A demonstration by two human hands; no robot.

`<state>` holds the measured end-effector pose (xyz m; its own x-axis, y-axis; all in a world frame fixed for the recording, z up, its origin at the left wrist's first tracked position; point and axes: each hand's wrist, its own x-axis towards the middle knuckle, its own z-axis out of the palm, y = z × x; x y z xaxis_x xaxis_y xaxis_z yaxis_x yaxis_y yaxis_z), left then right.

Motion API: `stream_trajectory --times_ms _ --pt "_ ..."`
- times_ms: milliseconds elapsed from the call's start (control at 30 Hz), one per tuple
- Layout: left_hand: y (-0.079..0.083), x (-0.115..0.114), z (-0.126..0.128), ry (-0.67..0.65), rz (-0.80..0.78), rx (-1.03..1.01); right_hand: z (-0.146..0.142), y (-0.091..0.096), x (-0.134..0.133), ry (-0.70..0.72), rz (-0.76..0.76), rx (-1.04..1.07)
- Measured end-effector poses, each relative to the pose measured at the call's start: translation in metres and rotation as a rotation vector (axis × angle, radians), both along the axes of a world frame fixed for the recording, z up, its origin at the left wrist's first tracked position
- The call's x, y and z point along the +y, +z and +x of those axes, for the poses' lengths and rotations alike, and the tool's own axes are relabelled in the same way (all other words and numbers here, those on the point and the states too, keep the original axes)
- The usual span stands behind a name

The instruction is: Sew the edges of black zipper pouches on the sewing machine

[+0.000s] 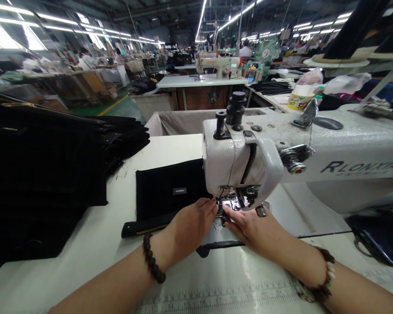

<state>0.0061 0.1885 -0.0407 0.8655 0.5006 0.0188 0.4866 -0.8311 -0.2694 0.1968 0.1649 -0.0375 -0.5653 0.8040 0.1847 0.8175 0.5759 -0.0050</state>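
Note:
A black fabric piece (pixel 165 192) with a small label and a zipper along its near edge lies flat on the white table (pixel 94 248), running under the needle of a white sewing machine (pixel 249 161). My left hand (pixel 190 224) rests on the fabric with its fingers together, fingertips right at the presser foot. My right hand (pixel 252 226) lies opposite it, fingers pressed down on the fabric edge just right of the needle. Both wrists wear bead bracelets.
A tall stack of black fabric pieces (pixel 42 174) fills the left side of the table. A cloth-lined bin (pixel 177 122) stands behind the table. Further sewing stations (pixel 216 69), a food tub (pixel 299 100) and people at work lie beyond. A dark object (pixel 380 235) sits at the right.

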Motion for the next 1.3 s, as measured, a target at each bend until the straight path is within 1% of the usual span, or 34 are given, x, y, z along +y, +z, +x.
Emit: stream_trajectory --times_ms 67,133,233,333,400,500,567,600,667,700,733,800,833,867,900,967,1033,1067,1167,1300 --pt "0.002 -0.003 0.0 -0.004 -0.012 -0.026 -0.001 0.002 -0.001 0.036 -0.047 0.023" --pt "0.003 -0.005 -0.001 -0.011 0.002 -0.041 -0.001 0.003 -0.003 0.06 -0.062 0.047" --pt "0.006 -0.006 -0.002 0.001 0.023 -0.032 -0.002 0.0 -0.004 0.043 -0.014 0.08" --pt "0.007 -0.004 -0.001 0.031 -0.017 -0.033 0.0 -0.004 -0.003 0.027 0.02 0.139" --pt "0.007 -0.004 0.002 0.088 -0.074 -0.022 0.002 -0.005 -0.002 0.049 -0.011 0.198" --pt "0.013 -0.008 0.006 0.25 -0.12 0.012 0.009 -0.002 -0.004 0.095 -0.065 0.273" --pt "0.028 -0.018 0.002 0.317 -0.124 0.035 0.014 0.004 -0.008 0.102 -0.071 0.323" --pt "0.04 -0.025 -0.004 0.32 -0.148 0.044 0.016 0.007 -0.011 0.097 -0.08 0.352" --pt "0.072 -0.042 -0.026 0.297 -0.255 0.006 0.018 0.016 -0.019 0.079 -0.138 0.432" --pt "0.092 -0.051 -0.041 0.318 -0.409 -0.101 0.016 0.02 -0.024 0.065 -0.188 0.489" --pt "0.111 -0.061 -0.058 0.383 -0.545 -0.267 0.012 0.024 -0.029 0.055 -0.245 0.56" --pt "0.146 -0.076 -0.091 0.543 -0.741 -0.591 -0.001 0.029 -0.038 0.051 -0.393 0.755" --pt "0.159 -0.081 -0.105 0.58 -0.828 -0.774 -0.011 0.031 -0.041 0.069 -0.495 0.876" --pt "0.169 -0.084 -0.117 0.611 -0.909 -0.939 -0.021 0.031 -0.042 0.096 -0.603 1.003" --pt "0.175 -0.086 -0.127 0.633 -0.982 -1.083 -0.032 0.032 -0.043 0.126 -0.711 1.131" --pt "0.178 -0.086 -0.139 0.647 -1.11 -1.297 -0.052 0.033 -0.041 0.153 -0.847 1.35" --pt "0.174 -0.083 -0.144 0.642 -1.206 -1.404 -0.065 0.036 -0.037 0.132 -0.867 1.497" --pt "0.171 -0.082 -0.146 0.636 -1.236 -1.435 -0.069 0.039 -0.035 0.117 -0.858 1.533" --pt "0.165 -0.08 -0.15 0.646 -1.265 -1.494 -0.072 0.047 -0.033 0.095 -0.827 1.529" --pt "0.164 -0.082 -0.156 0.651 -1.254 -1.505 -0.07 0.053 -0.037 0.147 -0.749 1.492"
